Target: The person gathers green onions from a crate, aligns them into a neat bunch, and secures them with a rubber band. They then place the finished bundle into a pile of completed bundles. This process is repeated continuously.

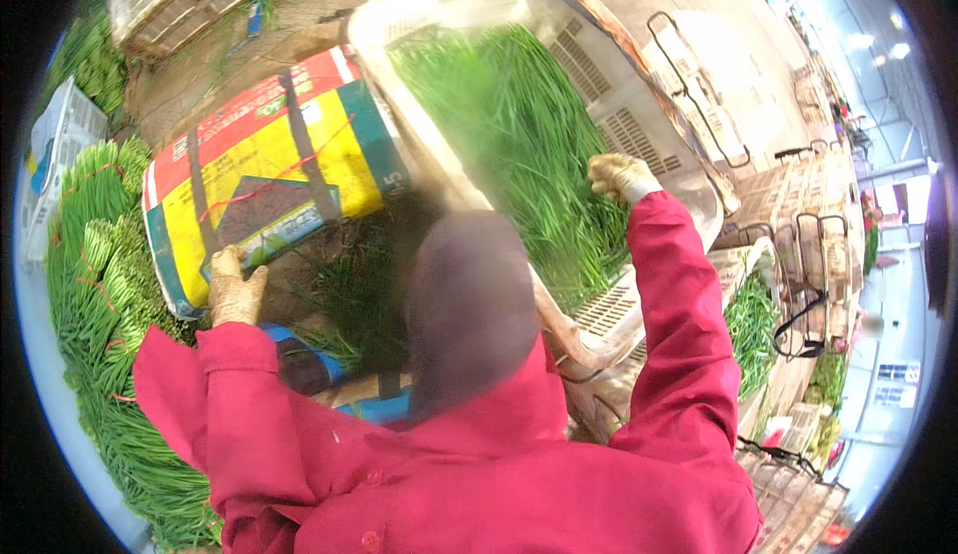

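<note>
My left hand (236, 284), in a soiled pale glove, lies at the near edge of a red, yellow and green printed sack (277, 150) with dark straps around it; whether it grips the sack is unclear. My right hand (620, 177), gloved too, is curled over the right part of a large white plastic crate (557, 314). Long green leafy stalks (539, 135) fill much of the crate. Whether the right hand holds anything cannot be made out. A blurred dark rounded shape (471, 307) hides part of the middle, between my red sleeves.
Bundles of green stalks (97, 254) tied with red bands are piled at the left. A white crate (63, 157) stands behind them, with more crates (187, 7) at the upper left. Stacked crates (801, 217) with metal handles stand at the right.
</note>
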Demonstrator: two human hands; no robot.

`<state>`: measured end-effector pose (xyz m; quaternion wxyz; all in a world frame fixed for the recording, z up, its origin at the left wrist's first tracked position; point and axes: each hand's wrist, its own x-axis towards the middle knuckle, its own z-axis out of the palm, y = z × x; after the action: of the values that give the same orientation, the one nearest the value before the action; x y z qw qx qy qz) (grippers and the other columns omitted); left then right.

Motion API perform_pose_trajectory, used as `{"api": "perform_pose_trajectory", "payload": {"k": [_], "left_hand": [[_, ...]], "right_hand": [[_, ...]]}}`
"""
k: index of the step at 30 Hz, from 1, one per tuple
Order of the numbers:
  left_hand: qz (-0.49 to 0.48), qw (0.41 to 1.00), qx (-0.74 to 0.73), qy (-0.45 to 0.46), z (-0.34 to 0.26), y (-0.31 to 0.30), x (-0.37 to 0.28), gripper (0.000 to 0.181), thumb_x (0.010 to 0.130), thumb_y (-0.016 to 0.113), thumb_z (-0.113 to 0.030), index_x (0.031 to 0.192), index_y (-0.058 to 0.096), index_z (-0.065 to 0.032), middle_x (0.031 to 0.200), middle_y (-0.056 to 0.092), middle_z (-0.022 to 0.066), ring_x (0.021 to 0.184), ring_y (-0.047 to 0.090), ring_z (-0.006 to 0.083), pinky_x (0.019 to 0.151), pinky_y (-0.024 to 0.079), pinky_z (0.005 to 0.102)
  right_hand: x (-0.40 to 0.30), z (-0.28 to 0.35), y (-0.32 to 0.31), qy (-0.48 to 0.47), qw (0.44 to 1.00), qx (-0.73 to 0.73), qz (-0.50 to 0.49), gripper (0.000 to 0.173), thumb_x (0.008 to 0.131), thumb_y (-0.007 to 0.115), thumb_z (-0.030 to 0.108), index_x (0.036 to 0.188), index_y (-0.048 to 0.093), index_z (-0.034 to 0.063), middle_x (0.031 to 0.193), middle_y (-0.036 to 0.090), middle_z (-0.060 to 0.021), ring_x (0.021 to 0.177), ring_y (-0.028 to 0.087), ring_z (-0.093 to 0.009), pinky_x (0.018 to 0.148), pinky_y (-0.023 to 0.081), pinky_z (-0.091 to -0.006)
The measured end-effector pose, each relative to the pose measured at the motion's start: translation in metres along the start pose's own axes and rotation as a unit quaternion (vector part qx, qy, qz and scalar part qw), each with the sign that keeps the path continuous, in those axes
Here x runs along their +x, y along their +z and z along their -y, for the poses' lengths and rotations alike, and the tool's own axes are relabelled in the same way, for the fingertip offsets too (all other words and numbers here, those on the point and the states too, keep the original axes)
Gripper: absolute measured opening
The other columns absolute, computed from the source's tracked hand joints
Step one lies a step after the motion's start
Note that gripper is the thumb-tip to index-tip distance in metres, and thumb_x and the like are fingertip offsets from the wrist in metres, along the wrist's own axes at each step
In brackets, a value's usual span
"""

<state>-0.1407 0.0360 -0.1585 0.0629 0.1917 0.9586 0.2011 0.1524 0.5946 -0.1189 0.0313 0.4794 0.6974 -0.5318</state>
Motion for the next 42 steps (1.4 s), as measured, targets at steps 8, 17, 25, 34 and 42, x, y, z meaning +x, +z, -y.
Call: {"api": "perform_pose_trajectory", "payload": {"k": [8, 17, 25, 34, 42], "left_hand": [[-0.024, 1.000, -0.011, 0.001, 0.042, 0.024, 0.017, 0.038, 0.069, 0.077, -0.006, 0.100, 0.056, -0.0045, 0.096, 0.057, 0.0152, 0.090, 0.058, 0.0319, 0.079, 0.047, 0.0425], [-0.016, 1.000, -0.012, -0.013, 0.040, 0.026, 0.018, 0.038, 0.071, 0.076, -0.005, 0.102, 0.054, -0.0042, 0.096, 0.056, 0.0140, 0.086, 0.058, 0.0289, 0.075, 0.048, 0.0401], [-0.017, 1.000, 0.007, -0.006, 0.033, 0.024, 0.018, 0.037, 0.071, 0.076, -0.005, 0.101, 0.054, -0.0047, 0.095, 0.056, 0.0125, 0.086, 0.058, 0.0284, 0.075, 0.048, 0.0404], [-0.027, 0.999, -0.017, -0.009, 0.029, 0.023, 0.019, 0.039, 0.070, 0.076, -0.004, 0.102, 0.054, -0.0049, 0.095, 0.056, 0.0131, 0.086, 0.058, 0.0284, 0.075, 0.048, 0.0393], [-0.023, 0.999, -0.025, -0.006, 0.048, 0.030, 0.019, 0.043, 0.070, 0.076, -0.006, 0.107, 0.054, -0.0046, 0.097, 0.057, 0.0135, 0.089, 0.058, 0.0297, 0.078, 0.047, 0.0412]], "right_hand": [[-0.044, -0.058, 0.056, 0.146, 0.854, -0.491, 0.086, 0.112, 0.059, 0.083, 0.058, 0.137, 0.040, -0.0108, 0.124, 0.059, -0.0260, 0.116, 0.058, -0.033, 0.098, 0.047, -0.0371], [-0.063, -0.067, 0.090, 0.128, 0.876, -0.464, 0.030, 0.097, 0.053, 0.085, 0.058, 0.118, 0.058, -0.0094, 0.113, 0.064, -0.0249, 0.101, 0.066, -0.030, 0.086, 0.055, -0.0348], [-0.082, -0.046, 0.115, 0.169, 0.917, -0.357, 0.048, 0.078, 0.063, 0.081, 0.052, 0.115, 0.063, -0.0034, 0.112, 0.066, -0.0198, 0.099, 0.067, -0.026, 0.085, 0.055, -0.0343], [-0.089, -0.025, 0.112, 0.145, 0.942, -0.284, 0.103, 0.091, 0.059, 0.082, 0.052, 0.122, 0.055, -0.0077, 0.117, 0.063, -0.0252, 0.108, 0.063, -0.033, 0.093, 0.050, -0.0375], [-0.091, -0.030, 0.122, 0.169, 0.926, -0.313, 0.129, 0.065, 0.066, 0.078, 0.041, 0.113, 0.067, -0.0017, 0.114, 0.066, -0.0217, 0.105, 0.065, -0.028, 0.088, 0.052, -0.0365]]}}
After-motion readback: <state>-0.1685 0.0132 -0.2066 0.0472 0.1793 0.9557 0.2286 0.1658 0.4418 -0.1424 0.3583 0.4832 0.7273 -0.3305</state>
